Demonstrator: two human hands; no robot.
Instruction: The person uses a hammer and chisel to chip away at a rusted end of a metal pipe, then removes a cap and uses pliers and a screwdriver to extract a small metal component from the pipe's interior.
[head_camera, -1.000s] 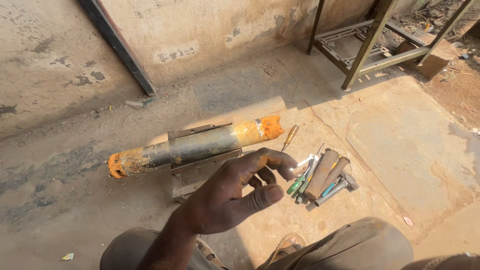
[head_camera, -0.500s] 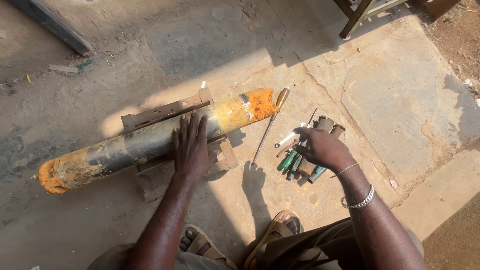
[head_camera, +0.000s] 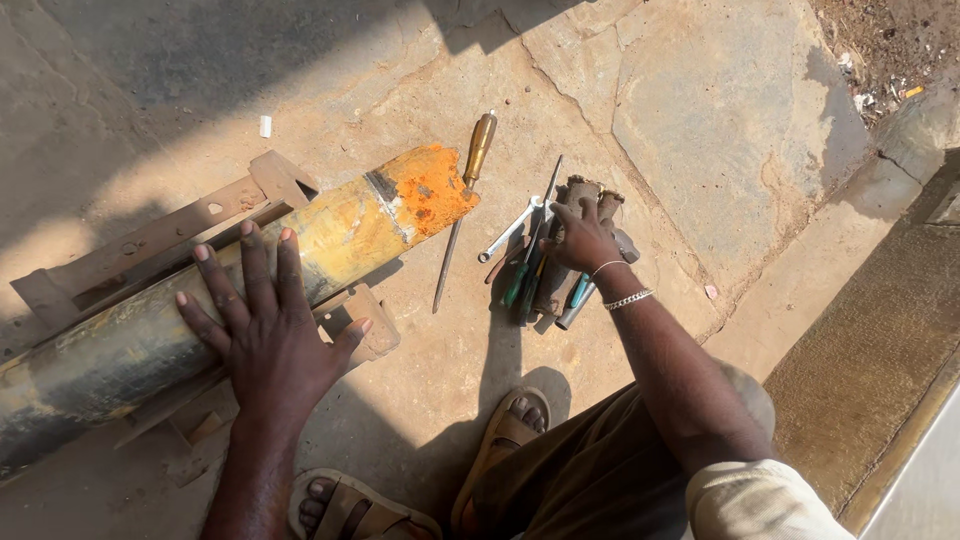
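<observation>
A long rusty metal cylinder (head_camera: 330, 235) with an orange-painted end lies across a metal bracket frame (head_camera: 150, 240) on the concrete ground. My left hand (head_camera: 265, 330) rests flat on the cylinder, fingers spread. My right hand (head_camera: 583, 238), with a bracelet at the wrist, reaches into a pile of tools (head_camera: 545, 275) to the right and closes on them; which tool it grips is hidden under the fingers. A screwdriver with a wooden handle (head_camera: 470, 185) lies between the cylinder's end and the pile. A small spanner (head_camera: 508, 232) lies at the pile's left edge.
Cracked concrete slabs cover the ground. My sandalled feet (head_camera: 500, 440) are at the bottom, below the cylinder. A raised kerb (head_camera: 870, 330) runs along the right side. A small white scrap (head_camera: 265, 126) lies at the upper left.
The view has tilted down and closer. My left hand stays flat on the cylinder. My right hand has settled deeper onto the tool pile.
</observation>
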